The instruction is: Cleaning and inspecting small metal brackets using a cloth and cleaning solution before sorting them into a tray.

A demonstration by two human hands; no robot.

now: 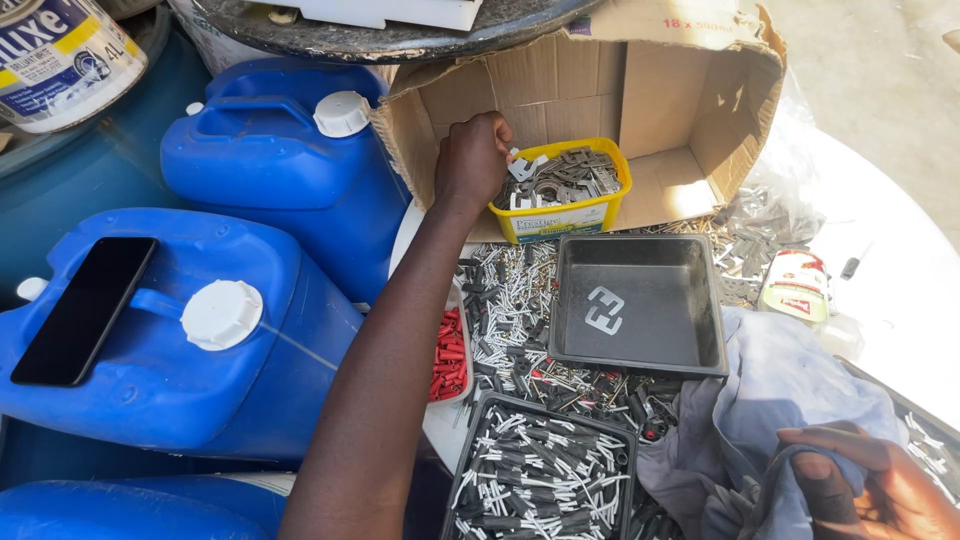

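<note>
Metal clips [565, 175], grey and flat, heaped in a yellow tub [560, 218] at upper centre of the frame, inside a cardboard box [680, 90] tipped on its side. Left hand [472, 160] over the tub's left rim, fingers curled down onto the pile, one pale clip right at the fingertips; cannot tell whether actually pinched or only touched. Right hand [870, 490] at lower right, well apart from the tub, closed around a fold of grey-blue cloth [780, 400]. Judged as the picking step: clips being drawn from the tub, with two already lying in the black tray [640, 350] just below it. Next move likely calls for a firm pinch on a single clip, a lift clear of the tangled pile, and a short carry down to that tray. Below the tray, loose black and white sleeved pieces strewn over the worktop [900, 260], more packed in a smaller black tray [540, 480] at bottom centre, red pieces [450, 355] beside the forearm. At left, blue jerrycans [270, 160], a dark phone [85, 310] flat on the nearer one.
</note>
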